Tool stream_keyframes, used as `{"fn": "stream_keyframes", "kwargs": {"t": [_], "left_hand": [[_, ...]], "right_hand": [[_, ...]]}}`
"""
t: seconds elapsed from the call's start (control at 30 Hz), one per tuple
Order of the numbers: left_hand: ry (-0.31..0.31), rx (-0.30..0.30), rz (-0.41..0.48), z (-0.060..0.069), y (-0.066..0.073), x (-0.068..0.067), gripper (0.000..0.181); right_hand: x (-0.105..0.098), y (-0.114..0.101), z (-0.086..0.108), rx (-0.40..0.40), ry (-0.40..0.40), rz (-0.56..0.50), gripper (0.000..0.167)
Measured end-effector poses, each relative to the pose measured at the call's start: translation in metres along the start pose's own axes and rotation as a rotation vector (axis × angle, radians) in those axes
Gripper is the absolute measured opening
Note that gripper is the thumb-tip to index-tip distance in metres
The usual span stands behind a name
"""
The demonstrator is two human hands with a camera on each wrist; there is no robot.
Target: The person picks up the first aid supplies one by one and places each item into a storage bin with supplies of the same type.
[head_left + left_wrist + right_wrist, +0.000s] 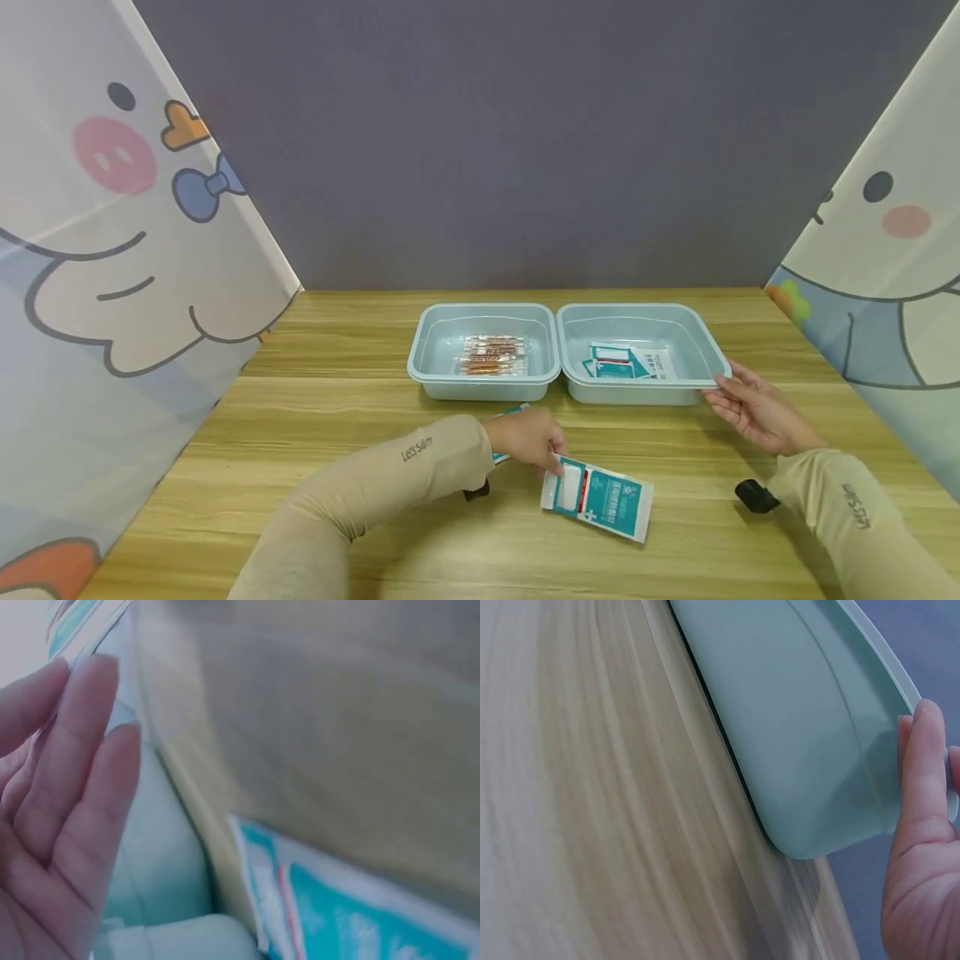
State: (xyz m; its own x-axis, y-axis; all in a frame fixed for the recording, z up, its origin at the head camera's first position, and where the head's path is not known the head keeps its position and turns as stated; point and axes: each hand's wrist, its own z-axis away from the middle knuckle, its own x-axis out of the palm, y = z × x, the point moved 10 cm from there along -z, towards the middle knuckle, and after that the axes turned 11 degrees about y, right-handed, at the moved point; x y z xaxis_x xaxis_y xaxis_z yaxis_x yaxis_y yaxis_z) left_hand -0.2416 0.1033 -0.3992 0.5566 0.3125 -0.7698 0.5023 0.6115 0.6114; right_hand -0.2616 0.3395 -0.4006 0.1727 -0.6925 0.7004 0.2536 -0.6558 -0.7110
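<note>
In the head view, my left hand (528, 439) pinches the corner of a flat teal-and-white dressing packet (617, 502) in front of the two basins. The left wrist view shows the fingertips meeting on its edge at the upper left. A second dressing packet (375, 919) lies on the table, mostly hidden beneath my left wrist in the head view. At the near right corner of the right basin (637, 393), my right hand (761, 412) grips the rim. Inside that basin lie several similar packets (615, 362).
Beside it on the left stands a matching pale blue basin (483, 390) with several brown-filled swabs (492, 354) in clear wrapping. Both basins sit on a wood-grain table (330, 417). A grey panel (480, 150) rises behind, with cartoon-printed panels on both sides.
</note>
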Motion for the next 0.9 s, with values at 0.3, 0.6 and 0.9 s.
{"fn": "stream_keyframes", "kwargs": {"t": [0.3, 0.6, 0.9], "left_hand": [[0.135, -0.055, 0.195, -0.007, -0.001, -0.027, 0.004], [0.178, -0.053, 0.262, 0.000, 0.002, -0.044, 0.005], [0.330, -0.016, 0.394, -0.001, 0.010, -0.079, 0.008]], "right_hand": [[0.003, -0.006, 0.000, -0.009, -0.018, 0.035, 0.036], [-0.007, 0.002, 0.000, -0.050, 0.113, 0.094, 0.031], [-0.007, -0.005, 0.000, -0.096, 0.127, 0.113, 0.033]]}}
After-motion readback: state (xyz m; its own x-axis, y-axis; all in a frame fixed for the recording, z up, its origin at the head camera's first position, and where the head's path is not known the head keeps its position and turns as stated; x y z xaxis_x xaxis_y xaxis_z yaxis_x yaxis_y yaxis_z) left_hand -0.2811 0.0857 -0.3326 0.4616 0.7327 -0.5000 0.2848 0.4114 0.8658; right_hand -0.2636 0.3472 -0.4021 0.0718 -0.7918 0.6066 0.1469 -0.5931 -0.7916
